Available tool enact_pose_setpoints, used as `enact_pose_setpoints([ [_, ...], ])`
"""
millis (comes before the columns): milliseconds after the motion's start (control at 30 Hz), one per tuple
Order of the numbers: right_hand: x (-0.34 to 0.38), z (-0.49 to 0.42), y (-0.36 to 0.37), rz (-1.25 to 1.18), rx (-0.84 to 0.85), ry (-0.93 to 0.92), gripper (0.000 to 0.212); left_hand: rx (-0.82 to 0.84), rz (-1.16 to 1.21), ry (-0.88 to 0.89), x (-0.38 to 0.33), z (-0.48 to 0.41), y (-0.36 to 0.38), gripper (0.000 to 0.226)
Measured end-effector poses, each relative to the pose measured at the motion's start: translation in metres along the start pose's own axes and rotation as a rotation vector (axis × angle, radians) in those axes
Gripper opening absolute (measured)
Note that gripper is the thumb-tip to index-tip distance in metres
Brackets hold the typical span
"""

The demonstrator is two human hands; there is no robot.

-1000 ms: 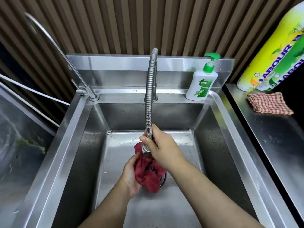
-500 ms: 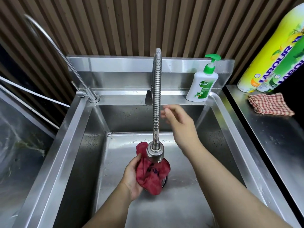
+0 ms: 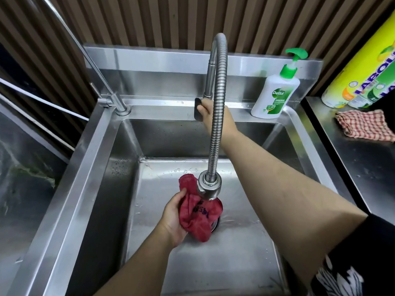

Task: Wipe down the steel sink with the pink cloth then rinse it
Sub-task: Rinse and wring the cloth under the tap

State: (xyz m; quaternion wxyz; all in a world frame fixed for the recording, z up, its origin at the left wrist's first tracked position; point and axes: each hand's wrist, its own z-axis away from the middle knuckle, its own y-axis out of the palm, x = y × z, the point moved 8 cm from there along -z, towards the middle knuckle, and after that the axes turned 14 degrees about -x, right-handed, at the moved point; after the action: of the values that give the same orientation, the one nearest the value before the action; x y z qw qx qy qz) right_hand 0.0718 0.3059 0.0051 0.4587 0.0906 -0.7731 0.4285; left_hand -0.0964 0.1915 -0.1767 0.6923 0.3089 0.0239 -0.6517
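Wears a black short sleeve (image 3: 382,233) on the right arm, covering the upper arm and ending in a plain straight hem. Carries a white print (image 3: 342,280) of loose, leaf-like strokes on black cloth just below that sleeve. Shows both forearms bare from sleeve or frame edge down to the wrist. Leaves the left hand (image 3: 174,218) and the right hand (image 3: 210,112) bare as well.

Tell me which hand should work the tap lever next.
Right. The right hand grips the lever at the back of the sink, while the left hand is busy holding the pink cloth under the spout.
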Motion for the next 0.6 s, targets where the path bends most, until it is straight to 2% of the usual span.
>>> enact_pose_setpoints([
  [200, 0.003, -0.015, 0.018, 0.221, 0.095, -0.12, 0.017, -0.028, -0.013, -0.012, 0.002, -0.003, 0.001, 0.043],
  [333, 0.008, -0.002, 0.003, 0.096, 0.135, -0.1, 0.019, -0.019, -0.031, -0.019, 0.001, 0.001, 0.005, 0.041],
  [400, -0.003, 0.015, -0.011, -0.038, 0.087, 0.006, 0.026, 0.001, -0.045, -0.032, 0.0, 0.003, 0.006, 0.042],
  [467, -0.033, 0.043, -0.022, -0.107, 0.053, 0.165, 0.021, 0.027, -0.099, -0.05, 0.0, 0.005, 0.005, 0.044],
  [533, -0.065, 0.083, -0.015, -0.135, 0.214, 0.305, 0.012, 0.047, -0.207, -0.058, -0.003, 0.008, 0.004, 0.043],
  [600, -0.09, 0.127, -0.003, -0.113, 0.47, 0.453, 0.017, 0.043, -0.332, -0.089, -0.004, 0.008, 0.002, 0.045],
])
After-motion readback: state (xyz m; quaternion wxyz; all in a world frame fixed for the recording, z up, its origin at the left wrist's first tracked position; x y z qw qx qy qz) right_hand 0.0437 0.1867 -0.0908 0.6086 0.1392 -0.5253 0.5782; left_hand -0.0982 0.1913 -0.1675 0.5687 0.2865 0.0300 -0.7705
